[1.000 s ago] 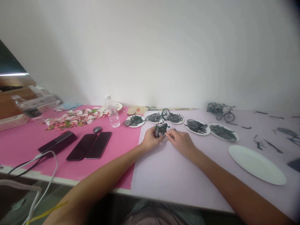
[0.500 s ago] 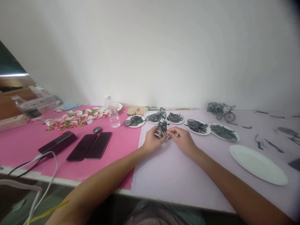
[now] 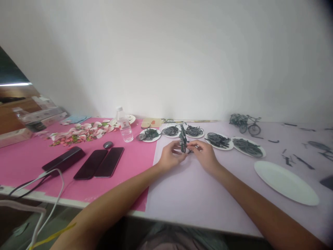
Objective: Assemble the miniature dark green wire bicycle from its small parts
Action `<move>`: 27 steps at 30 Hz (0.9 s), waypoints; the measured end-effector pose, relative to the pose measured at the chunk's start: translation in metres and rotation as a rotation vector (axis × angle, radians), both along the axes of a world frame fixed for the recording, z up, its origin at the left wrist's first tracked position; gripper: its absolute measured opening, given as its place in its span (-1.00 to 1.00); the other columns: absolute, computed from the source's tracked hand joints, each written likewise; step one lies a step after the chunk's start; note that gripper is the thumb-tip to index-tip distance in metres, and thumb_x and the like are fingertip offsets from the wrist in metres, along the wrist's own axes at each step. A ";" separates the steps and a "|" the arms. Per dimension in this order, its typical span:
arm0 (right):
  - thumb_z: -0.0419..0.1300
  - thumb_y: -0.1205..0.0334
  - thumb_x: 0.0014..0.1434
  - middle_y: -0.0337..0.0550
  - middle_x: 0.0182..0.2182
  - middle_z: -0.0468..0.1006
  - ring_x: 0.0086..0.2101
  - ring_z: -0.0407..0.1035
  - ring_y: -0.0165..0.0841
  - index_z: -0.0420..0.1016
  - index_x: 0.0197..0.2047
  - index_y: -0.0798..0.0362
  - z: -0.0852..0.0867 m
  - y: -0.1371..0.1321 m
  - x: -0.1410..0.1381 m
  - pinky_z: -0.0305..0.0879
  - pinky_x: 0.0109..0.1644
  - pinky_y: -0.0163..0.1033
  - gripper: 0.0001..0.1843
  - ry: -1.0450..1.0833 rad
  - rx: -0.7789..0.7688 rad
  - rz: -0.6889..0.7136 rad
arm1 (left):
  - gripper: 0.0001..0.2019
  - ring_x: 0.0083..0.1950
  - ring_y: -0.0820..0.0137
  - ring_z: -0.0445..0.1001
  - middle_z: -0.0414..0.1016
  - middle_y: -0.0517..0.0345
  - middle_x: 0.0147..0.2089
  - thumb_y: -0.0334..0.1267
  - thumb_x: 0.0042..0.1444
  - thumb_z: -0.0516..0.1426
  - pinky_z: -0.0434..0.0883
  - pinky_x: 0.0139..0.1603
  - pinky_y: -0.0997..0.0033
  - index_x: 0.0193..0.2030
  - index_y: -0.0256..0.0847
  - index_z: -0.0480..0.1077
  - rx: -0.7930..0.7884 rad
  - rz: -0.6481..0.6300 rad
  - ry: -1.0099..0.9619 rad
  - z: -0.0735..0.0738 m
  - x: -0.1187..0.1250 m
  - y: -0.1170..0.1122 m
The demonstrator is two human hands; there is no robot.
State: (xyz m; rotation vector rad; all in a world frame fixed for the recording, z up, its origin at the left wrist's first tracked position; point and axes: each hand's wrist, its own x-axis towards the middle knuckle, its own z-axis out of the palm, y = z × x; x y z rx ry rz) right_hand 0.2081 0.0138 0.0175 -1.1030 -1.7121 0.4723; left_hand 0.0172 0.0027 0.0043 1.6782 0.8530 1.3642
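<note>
A small dark model bicycle [image 3: 183, 139] is held between my two hands, just above the pale part of the table [image 3: 187, 194]. My left hand [image 3: 170, 156] grips it from the left, with the fingers behind it. From the right, my right hand [image 3: 204, 152] pinches its lower part between thumb and fingertips. The exact spots of contact are too small to make out. Behind the hands lie plates of dark model parts: a plate of wheels [image 3: 171, 131], another plate of wheels [image 3: 194, 131] and a plate of thin dark pieces [image 3: 220, 141].
Assembled model bicycles [image 3: 249, 125] stand at the back right, with loose dark parts [image 3: 288, 159] nearby. A white plate [image 3: 286, 184] lies at right. On the pink side are two phones [image 3: 91, 164], a black power bank [image 3: 64, 159], a bottle [image 3: 125, 126] and petals [image 3: 83, 132].
The model bicycle has been turned and now appears narrow and nearly edge-on. My right fingers have shifted slightly along its right side. My arms have hardly moved.
</note>
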 end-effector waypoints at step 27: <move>0.34 0.12 0.08 -0.14 -0.41 0.62 -0.39 0.46 -0.28 0.57 -0.35 0.06 -0.004 0.001 -0.005 0.31 -0.38 -0.28 -0.83 0.257 -0.211 0.077 | -0.81 0.00 0.26 0.60 0.61 -0.04 0.02 -0.32 0.29 0.23 0.54 0.11 0.19 0.03 -0.19 0.50 0.108 0.114 0.066 -0.009 -0.002 0.004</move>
